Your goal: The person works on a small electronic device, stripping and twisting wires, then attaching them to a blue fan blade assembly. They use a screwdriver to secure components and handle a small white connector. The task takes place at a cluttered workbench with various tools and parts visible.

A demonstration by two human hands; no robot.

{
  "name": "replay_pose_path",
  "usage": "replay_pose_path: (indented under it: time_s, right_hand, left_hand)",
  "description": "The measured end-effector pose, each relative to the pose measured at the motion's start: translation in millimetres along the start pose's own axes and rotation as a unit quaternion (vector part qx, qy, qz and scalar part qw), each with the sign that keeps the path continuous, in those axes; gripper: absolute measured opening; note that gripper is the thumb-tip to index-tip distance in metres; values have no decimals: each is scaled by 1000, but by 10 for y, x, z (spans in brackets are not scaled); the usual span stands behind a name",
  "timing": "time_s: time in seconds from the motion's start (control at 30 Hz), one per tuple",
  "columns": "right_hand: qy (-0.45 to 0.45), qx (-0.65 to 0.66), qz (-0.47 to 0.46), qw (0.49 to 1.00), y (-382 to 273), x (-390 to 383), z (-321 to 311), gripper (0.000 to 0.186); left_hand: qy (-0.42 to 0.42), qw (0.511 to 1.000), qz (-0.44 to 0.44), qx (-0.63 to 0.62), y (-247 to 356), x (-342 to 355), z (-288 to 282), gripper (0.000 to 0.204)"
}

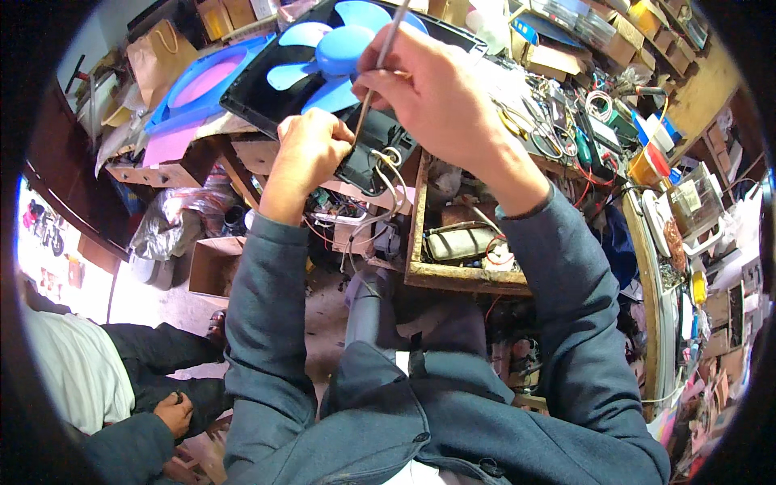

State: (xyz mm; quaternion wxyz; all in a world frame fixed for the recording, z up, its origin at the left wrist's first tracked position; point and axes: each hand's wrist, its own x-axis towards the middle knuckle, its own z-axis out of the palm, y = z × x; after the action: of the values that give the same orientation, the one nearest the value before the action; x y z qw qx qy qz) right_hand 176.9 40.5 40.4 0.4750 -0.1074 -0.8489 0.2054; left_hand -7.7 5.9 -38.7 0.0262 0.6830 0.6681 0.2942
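A fan with blue blades [335,52] lies in a black housing [259,89] on the workbench ahead of me. My right hand [428,97] pinches a long thin metal rod [390,40], held steeply with its lower end down by my left fingers. My left hand [311,145] is closed at the near edge of the housing; what its fingers grip is hidden. Just right of it sits a black plastic part [376,133], from which pale cables [396,190] loop and hang down over the bench edge.
A blue frame with a pink centre [210,81] lies at the left. An open wooden drawer [477,279] juts out towards me, with parts inside. Tools and wires [558,121] crowd the bench at right. Another person's hand [174,414] rests at lower left, beside a cardboard box [217,267].
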Motion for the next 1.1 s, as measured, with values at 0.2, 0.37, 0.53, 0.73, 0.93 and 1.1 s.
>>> replay_pose_path:
  time_s: [0.2,0.37,0.53,0.73,0.93,1.1]
  right_hand:
    - [14,-139,-45,989,8,156,54,28]
    - [-23,-210,-31,977,-25,210,35,26]
    - [-37,-51,-53,997,13,238,123,17]
    - [-26,-163,-8,986,12,241,148,22]
    - [-48,-158,-21,986,62,304,122,20]
    - [-64,-137,-2,989,52,246,156,13]
  left_hand:
    - [-4,1000,28,-2,-61,-10,26,20]
    - [2,1000,22,-22,-62,-35,46,19]
    - [71,992,105,-22,-205,-25,103,17]
    - [42,995,86,-21,-152,7,67,17]
    - [37,997,70,-3,-127,2,57,18]
    - [18,997,69,-19,-92,10,3,18]
